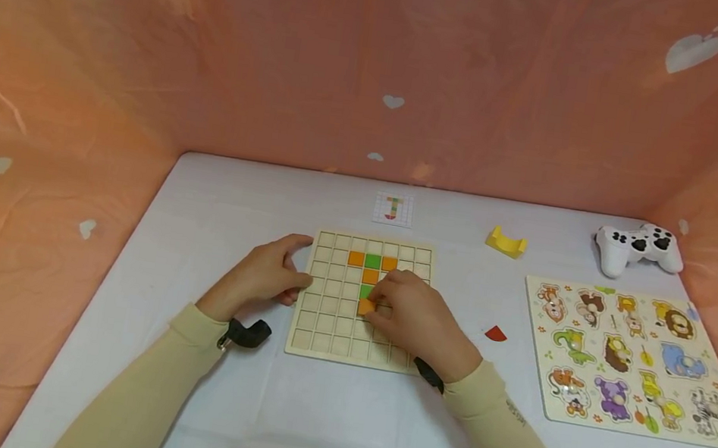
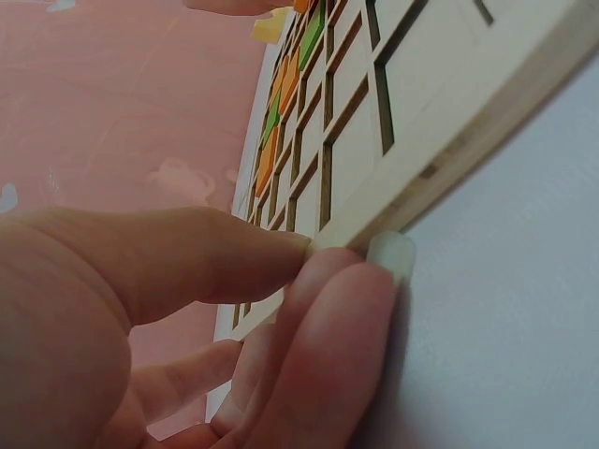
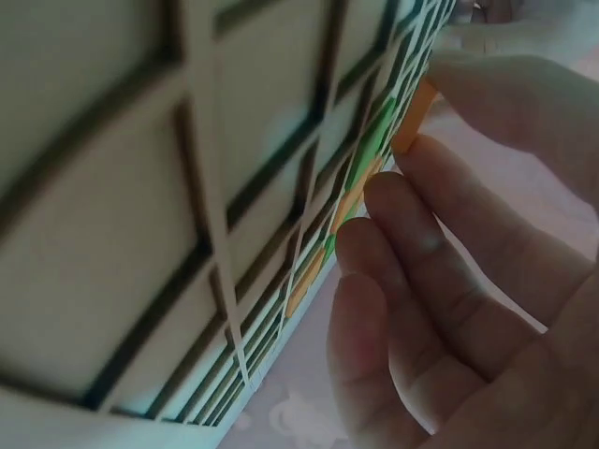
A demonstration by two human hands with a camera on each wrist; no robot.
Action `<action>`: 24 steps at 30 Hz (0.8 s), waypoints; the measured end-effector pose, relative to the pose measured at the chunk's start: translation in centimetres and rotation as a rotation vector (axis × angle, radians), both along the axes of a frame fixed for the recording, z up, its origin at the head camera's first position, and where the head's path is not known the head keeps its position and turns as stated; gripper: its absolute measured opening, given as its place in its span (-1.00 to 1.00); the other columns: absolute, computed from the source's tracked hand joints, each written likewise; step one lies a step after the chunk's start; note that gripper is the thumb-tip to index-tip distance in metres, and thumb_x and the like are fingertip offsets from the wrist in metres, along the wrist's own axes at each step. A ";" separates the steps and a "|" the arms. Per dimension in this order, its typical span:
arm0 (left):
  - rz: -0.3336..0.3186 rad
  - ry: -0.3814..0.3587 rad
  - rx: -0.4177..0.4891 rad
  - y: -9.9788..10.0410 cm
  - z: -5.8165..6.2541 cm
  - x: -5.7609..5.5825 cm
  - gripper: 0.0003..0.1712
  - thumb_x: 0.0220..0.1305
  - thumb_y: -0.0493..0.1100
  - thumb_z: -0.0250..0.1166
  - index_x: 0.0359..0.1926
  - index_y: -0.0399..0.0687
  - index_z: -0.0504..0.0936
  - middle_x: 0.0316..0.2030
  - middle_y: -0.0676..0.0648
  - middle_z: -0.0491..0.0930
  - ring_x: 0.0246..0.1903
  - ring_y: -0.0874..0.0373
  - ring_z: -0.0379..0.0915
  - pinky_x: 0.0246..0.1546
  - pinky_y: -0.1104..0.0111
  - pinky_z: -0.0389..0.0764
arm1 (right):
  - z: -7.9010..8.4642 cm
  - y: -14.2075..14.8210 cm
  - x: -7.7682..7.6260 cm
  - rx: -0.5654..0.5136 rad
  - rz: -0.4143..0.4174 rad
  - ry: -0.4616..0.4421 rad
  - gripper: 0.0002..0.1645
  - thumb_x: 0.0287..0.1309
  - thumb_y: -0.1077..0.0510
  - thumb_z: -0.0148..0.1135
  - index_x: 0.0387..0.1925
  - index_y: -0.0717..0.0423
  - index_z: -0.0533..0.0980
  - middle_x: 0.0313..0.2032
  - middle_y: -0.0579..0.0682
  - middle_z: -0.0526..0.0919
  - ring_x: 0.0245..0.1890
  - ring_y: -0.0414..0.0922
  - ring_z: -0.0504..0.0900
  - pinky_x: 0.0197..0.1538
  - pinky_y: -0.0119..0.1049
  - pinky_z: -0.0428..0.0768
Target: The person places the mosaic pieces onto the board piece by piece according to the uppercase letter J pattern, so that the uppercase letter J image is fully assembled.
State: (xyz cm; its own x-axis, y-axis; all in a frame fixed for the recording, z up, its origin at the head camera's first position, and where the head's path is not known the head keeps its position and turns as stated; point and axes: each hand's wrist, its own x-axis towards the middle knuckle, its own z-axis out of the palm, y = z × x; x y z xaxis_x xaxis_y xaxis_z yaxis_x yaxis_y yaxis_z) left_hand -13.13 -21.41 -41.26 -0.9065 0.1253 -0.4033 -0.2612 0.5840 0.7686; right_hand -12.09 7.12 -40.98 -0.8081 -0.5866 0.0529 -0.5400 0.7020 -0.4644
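A light wooden grid board [image 1: 315,342] lies on the white table. My left hand [image 1: 263,269] holds its left edge, the thumb on the rim and fingertips against the side in the left wrist view. An orange square tile [image 3: 414,118] is pinched between the thumb and index finger of my right hand [image 1: 422,313]; it stands tilted at the grid in the right wrist view. Set in the board are a top row of orange, green [image 1: 373,261] and orange, then an orange tile [image 1: 370,277] and a green tile [image 1: 366,292] below the middle one.
Behind the board lies a small pattern card [image 1: 393,209] with a J-like figure. To the right are a red wedge piece [image 1: 496,334], a yellow curved block [image 1: 506,242], an animal puzzle board [image 1: 639,363] and a white game controller [image 1: 639,249]. Pinkish-orange cloth [image 1: 381,66] hangs around the table.
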 end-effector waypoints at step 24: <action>-0.007 0.004 -0.033 0.0 0.0 -0.2 -0.07 0.39 -0.17 0.43 0.68 0.05 0.22 -0.34 -0.11 0.65 -0.50 0.15 0.70 -0.36 0.33 0.79 | -0.2 -0.4 0.2 0.051 -0.014 0.039 -0.90 0.24 0.09 0.51 -0.23 -0.01 0.79 -0.26 -0.15 0.67 -0.19 -0.14 0.59 -0.17 -0.25 0.70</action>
State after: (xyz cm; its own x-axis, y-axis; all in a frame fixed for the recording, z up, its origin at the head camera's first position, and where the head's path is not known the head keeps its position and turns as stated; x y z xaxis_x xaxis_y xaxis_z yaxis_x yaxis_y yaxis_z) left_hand -13.37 -21.45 -41.30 -0.9073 0.1184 -0.4035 -0.2539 0.6107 0.7501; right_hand -11.87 6.71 -41.21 -0.8140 -0.5784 0.0544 -0.5471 0.7317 -0.4067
